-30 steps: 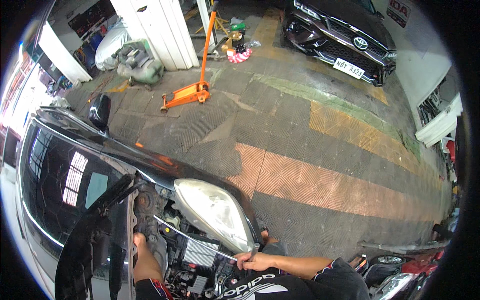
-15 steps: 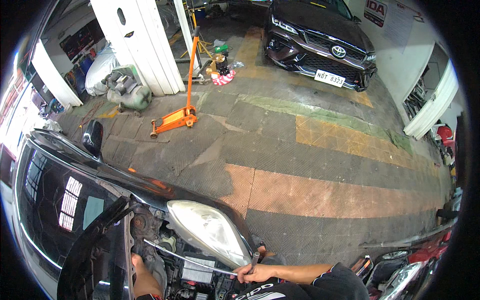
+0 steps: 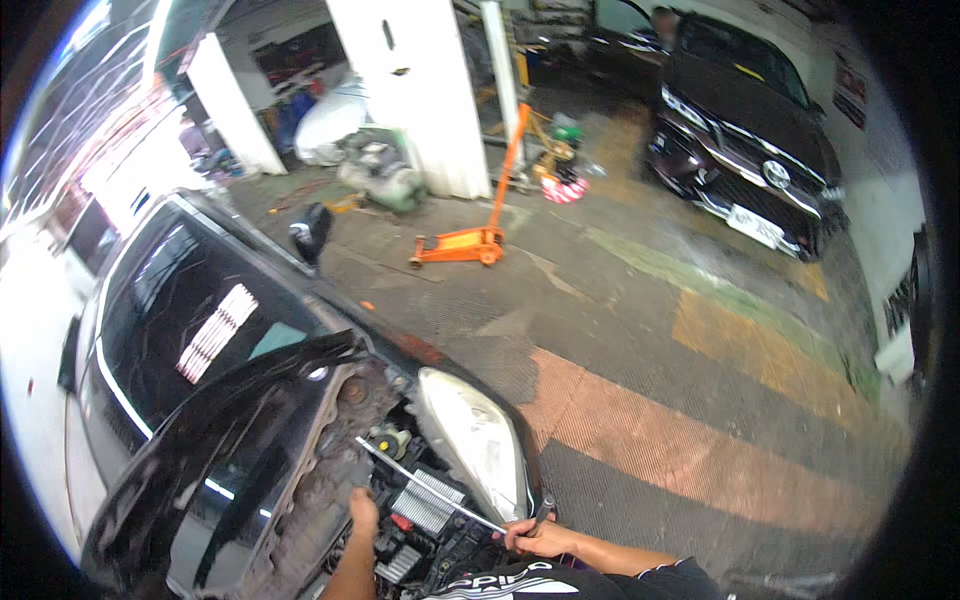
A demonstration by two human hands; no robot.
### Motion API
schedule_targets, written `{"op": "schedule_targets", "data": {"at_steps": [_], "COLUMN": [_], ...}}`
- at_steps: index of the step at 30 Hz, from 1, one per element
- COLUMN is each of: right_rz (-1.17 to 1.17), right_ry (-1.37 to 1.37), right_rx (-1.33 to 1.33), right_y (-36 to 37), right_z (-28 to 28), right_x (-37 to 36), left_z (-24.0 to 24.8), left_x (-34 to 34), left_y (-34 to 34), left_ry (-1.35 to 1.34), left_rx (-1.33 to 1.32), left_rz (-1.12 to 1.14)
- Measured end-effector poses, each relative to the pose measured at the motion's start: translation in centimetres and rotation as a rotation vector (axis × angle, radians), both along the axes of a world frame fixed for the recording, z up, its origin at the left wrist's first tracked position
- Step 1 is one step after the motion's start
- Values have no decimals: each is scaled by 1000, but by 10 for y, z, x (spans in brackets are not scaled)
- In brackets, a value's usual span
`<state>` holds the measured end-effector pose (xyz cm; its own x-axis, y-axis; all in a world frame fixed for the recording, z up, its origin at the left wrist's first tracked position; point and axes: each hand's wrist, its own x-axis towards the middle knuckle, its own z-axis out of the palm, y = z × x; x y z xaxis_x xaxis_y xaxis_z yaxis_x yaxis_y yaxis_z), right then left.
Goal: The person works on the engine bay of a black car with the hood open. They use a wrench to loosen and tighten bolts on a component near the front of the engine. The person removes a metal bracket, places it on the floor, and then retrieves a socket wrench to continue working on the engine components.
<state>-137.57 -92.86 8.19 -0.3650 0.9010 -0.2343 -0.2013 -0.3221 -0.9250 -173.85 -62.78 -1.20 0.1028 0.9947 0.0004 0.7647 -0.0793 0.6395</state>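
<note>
Setting: a garage floor [image 3: 640,400] of grey, rust and yellow painted bands is seen from above; a black car [image 3: 200,330] is parked at its left edge with the bonnet [image 3: 200,470] raised.
Engine bay [image 3: 410,500]: exposed beneath the raised bonnet, just inboard of the clear headlamp [image 3: 470,440] at the car's front corner.
Right hand [image 3: 540,538]: clenched around the near end of a thin metal rod [image 3: 430,485] and what appears to be a dark tool handle, at the bay's front edge below the headlamp.
Metal rod: laid diagonally across the bay from the right hand up toward the inner wing; judged to be the bonnet prop, held at its free end so that it can be guided.
Left hand [image 3: 363,510]: lowered into the bay beside a ribbed silver cover [image 3: 425,505]; the fingers are hidden among the parts, so its grip cannot be told.
Orange trolley jack [image 3: 465,240]: set on the floor well clear of the car, handle upright, near a white pillar [image 3: 420,90].
Second dark car [image 3: 750,150]: parked at the far right corner of the floor, well apart.
</note>
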Motion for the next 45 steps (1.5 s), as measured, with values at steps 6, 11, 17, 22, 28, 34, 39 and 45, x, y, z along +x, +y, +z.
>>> {"op": "schedule_targets", "data": {"at_steps": [6,11,17,22,28,34,39,45], "right_rz": [-61,-122,-106,-141,-22,74,-12,-122], "right_ry": [22,-86,-212,-131,21,30,119,243], "right_rx": [45,90,98,116,31,102,22,-58], "right_y": [-56,-133,-206,-247,-279,-304,-339,-357], "right_z": [10,47,77,77,51,10,-11,-53], "right_x": [-25,-35,-49,-67,-80,-110,-163,-249], "left_z": [135,203,200,139,106,143,160,108], "left_x": [8,5,-28,-71,-111,-142,-190,-257], "left_y": [-161,-218,-267,-370,-551,-684,-752,-779], "left_ry": [-1368,-1590,-1721,-1596,-1609,-1550,-1434,-1523], "left_rx": [-913,-770,-693,-741,-645,-628,-569,-824], "left_rz": [82,139,157,334,668,998,1048,1027]}}
